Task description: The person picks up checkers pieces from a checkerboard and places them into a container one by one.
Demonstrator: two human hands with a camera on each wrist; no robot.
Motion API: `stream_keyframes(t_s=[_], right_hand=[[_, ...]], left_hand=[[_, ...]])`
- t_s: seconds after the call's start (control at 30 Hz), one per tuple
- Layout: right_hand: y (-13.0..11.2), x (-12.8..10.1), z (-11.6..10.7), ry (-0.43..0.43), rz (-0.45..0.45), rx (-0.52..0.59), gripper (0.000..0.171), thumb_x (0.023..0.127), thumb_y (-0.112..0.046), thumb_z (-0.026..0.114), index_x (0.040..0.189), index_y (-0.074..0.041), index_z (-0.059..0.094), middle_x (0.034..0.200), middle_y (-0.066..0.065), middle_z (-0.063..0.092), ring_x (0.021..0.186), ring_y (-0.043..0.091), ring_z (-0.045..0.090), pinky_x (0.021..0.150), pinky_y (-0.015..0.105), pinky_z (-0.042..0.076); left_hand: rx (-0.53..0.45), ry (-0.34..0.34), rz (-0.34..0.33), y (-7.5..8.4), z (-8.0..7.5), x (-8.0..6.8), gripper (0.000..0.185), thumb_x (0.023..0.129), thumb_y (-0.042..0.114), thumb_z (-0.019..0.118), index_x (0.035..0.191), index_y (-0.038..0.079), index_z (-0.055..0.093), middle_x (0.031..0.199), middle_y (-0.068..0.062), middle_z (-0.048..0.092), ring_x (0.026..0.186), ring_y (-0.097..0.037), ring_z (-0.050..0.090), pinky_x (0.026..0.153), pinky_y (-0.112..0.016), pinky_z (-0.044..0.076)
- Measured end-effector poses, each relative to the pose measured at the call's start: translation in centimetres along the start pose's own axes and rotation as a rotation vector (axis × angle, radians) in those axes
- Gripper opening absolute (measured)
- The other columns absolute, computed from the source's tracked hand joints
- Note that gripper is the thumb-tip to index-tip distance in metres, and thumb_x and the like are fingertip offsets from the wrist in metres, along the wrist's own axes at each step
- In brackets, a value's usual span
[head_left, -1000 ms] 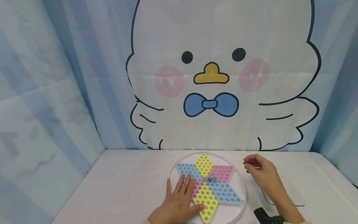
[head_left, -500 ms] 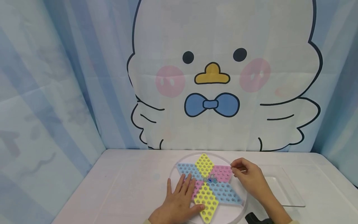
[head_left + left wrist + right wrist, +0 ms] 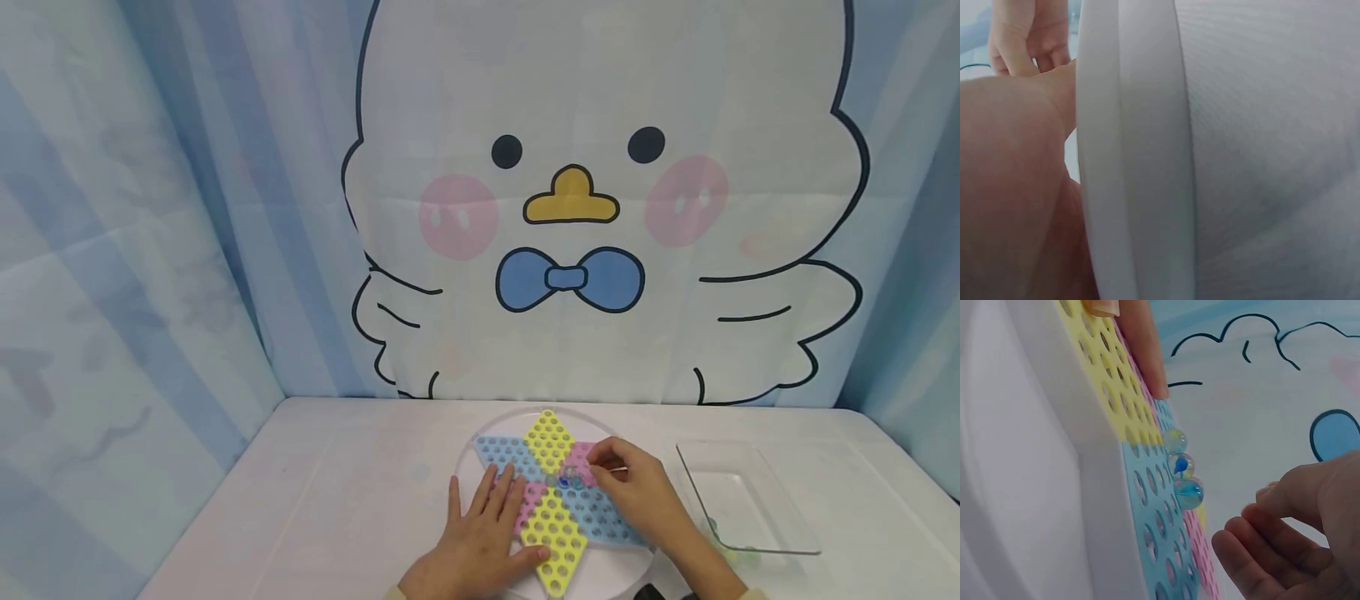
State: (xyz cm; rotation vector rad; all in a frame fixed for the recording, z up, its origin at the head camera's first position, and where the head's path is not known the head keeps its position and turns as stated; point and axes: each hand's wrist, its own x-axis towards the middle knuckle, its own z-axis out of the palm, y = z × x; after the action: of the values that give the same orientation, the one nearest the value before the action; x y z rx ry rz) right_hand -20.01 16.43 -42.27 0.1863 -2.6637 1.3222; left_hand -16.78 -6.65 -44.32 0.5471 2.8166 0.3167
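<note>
Steadying the star-patterned board on the desk with the left hand, its fingers spread apart, and poising the right hand just beside the marbles clustered at the star's centre. Holding the right fingers curled, thumb close to forefinger; cannot tell whether gripping anything. Apparently at the placing step; probably calls next for lowering precisely, without nudging that cluster.

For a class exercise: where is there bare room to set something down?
The table is bare left of the board and left hand, and right of the clear tray. Crowded: the board's middle, with marbles and the right hand close by.
</note>
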Motion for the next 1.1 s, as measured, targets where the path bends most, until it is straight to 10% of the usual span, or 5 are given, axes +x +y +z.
stream_keyframes(t_s=[1.1], right_hand=[[0.9, -0.6, 2.9, 0.057, -0.204, 0.004, 0.028, 0.072, 0.011, 0.076, 0.085, -0.012, 0.066, 0.086, -0.004, 0.062, 0.079, 0.008, 0.059, 0.074, 0.022, 0.054]], left_hand=[[0.015, 0.016, 0.019, 0.2, -0.4, -0.4, 0.097, 0.088, 0.082, 0.03, 0.16, 0.016, 0.02, 0.169, -0.002, 0.008, 0.156, -0.027, 0.004, 0.115, -0.072, 0.0]])
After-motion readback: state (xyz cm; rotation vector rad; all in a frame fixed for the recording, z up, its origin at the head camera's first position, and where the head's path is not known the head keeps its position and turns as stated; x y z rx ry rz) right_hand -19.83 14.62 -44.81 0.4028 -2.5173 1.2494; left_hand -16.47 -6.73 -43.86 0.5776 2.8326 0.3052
